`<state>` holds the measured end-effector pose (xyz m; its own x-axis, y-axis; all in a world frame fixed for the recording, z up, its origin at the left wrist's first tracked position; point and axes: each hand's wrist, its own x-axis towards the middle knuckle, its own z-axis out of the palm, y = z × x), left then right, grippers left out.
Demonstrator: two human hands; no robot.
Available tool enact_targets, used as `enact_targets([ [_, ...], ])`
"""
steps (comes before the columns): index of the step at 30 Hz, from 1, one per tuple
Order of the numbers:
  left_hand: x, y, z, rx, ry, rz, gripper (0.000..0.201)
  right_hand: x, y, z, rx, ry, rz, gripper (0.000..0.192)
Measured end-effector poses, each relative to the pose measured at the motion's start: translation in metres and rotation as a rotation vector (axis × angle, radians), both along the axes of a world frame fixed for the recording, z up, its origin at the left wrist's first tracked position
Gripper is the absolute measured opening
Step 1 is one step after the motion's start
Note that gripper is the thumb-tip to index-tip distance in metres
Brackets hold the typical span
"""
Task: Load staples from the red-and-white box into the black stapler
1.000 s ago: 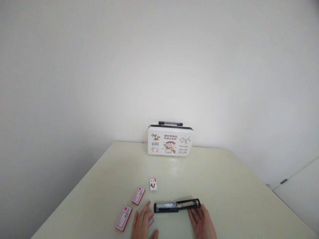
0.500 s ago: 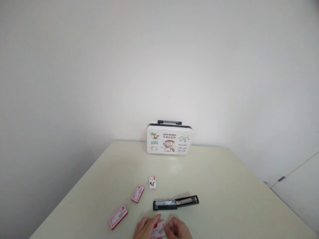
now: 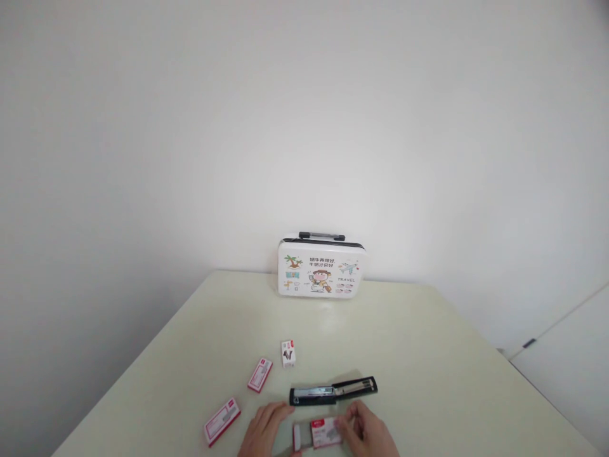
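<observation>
A small white-and-red staple box (image 3: 326,433) lies near the table's front edge, its inner tray (image 3: 297,437) slid out to the left. My right hand (image 3: 368,433) pinches the box's right end between thumb and fingers. To the left of the tray is my left hand (image 3: 265,430), fingers and thumb apart, the thumb tip at the tray's lower end. What lies inside the tray is too small to make out. Just beyond both hands rests a black stapler (image 3: 314,395), folded open with its metal channel showing.
Two flat pink-and-white boxes, the nearer one (image 3: 222,421) and the farther one (image 3: 259,374), lie on the left. A small white box (image 3: 288,354) stands behind the stapler. At the table's (image 3: 404,336) back, a white cartoon-printed case (image 3: 321,270) leans against the wall.
My hands have moved apart. The staple box has gone from closed between both hands to pulled open, its sleeve shifted right with my right hand. The view has tilted slightly.
</observation>
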<state>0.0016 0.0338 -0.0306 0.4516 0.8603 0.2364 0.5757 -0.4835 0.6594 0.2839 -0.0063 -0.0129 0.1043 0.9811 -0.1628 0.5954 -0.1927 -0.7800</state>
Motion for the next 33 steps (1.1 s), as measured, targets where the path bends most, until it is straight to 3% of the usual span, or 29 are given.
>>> enact_targets([
  [3, 0.004, 0.005, -0.004, 0.061, 0.050, 0.054, 0.065, -0.026, 0.009, 0.028, 0.069, -0.068, 0.014, 0.041],
  [6, 0.008, 0.008, -0.009, 0.102, 0.115, 0.065, 0.075, -0.056, 0.022, 0.042, 0.084, -0.102, 0.032, 0.040],
  [11, 0.007, 0.010, -0.016, 0.196, 0.182, 0.049, 0.074, -0.078, 0.033, 0.033, 0.091, -0.027, -0.018, 0.031],
  [17, 0.004, 0.010, -0.021, 0.258, 0.201, 0.059, 0.075, -0.085, 0.039, 0.012, 0.099, 0.343, -0.112, 0.035],
  [20, 0.007, 0.008, -0.024, 0.236, 0.197, 0.070, 0.077, -0.092, 0.046, 0.016, 0.120, 0.360, -0.120, 0.032],
  [24, 0.016, 0.003, -0.025, 0.243, 0.184, 0.151, 0.076, -0.095, 0.054, 0.036, 0.156, 0.340, -0.023, 0.024],
  [29, 0.020, -0.002, -0.008, 0.206, 0.155, 0.154, 0.054, -0.090, 0.045, 0.059, 0.173, 0.113, 0.100, 0.012],
  [33, 0.018, -0.002, 0.018, 0.012, 0.156, 0.068, 0.042, -0.082, 0.026, 0.052, 0.082, -0.222, 0.202, 0.016],
])
